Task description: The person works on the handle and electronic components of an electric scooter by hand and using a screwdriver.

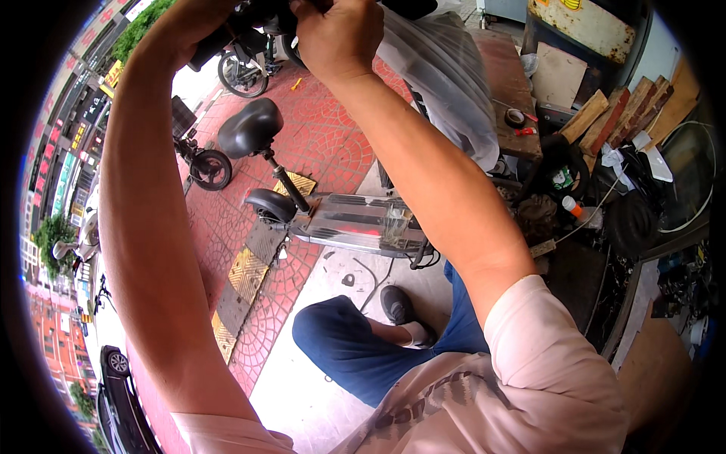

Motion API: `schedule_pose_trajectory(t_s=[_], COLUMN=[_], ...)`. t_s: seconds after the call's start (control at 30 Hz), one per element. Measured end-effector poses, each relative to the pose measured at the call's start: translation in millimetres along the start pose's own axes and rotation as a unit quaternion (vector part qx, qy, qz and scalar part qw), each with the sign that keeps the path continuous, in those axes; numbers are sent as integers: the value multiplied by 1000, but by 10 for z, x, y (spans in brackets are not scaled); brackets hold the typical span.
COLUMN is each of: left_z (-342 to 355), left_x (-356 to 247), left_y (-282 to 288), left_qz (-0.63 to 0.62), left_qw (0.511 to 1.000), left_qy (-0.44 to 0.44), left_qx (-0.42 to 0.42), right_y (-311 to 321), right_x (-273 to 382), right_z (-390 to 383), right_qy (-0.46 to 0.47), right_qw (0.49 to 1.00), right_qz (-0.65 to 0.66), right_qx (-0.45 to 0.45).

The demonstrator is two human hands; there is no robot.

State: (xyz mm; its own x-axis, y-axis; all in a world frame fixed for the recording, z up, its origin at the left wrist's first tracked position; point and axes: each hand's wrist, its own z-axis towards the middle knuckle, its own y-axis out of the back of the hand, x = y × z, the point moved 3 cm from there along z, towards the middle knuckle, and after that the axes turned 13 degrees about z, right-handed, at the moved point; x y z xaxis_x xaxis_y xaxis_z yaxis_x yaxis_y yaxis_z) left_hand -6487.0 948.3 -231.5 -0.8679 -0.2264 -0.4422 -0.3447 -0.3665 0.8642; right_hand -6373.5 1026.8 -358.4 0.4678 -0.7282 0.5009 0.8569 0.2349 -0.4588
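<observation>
Both my arms reach up to the top edge of the picture. My right hand is closed, its fingers curled and thumb bent against a black part that I cannot make out. Beside a dark, bulky object is my left hand; its fingers are hidden, and much of that object is cut off. Below and between my arms stands an electric scooter with a grey deck, a black saddle on a post, and a black wheel. Clear tape covers part of the deck.
Clear plastic sheeting hangs at right by a wooden bench with a tape roll. Wood pieces, tyres and clutter fill the right. A yellow-black ramp crosses red paving; a bicycle and black car stand beyond.
</observation>
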Motion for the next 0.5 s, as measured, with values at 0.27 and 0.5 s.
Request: schedule_pose_trajectory(t_s=[0.27,0.5], left_z=[-166,-94], left_x=[-133,-97], left_y=[39,-4], left_qz=[37,50], left_qw=[999,999], left_qy=[-38,3], left_qx=[-10,-16], right_y=[44,115], right_x=[183,207], right_z=[91,190], right_qy=[39,65], right_qw=[994,968], right_qz=[-84,-172], right_qx=[64,172])
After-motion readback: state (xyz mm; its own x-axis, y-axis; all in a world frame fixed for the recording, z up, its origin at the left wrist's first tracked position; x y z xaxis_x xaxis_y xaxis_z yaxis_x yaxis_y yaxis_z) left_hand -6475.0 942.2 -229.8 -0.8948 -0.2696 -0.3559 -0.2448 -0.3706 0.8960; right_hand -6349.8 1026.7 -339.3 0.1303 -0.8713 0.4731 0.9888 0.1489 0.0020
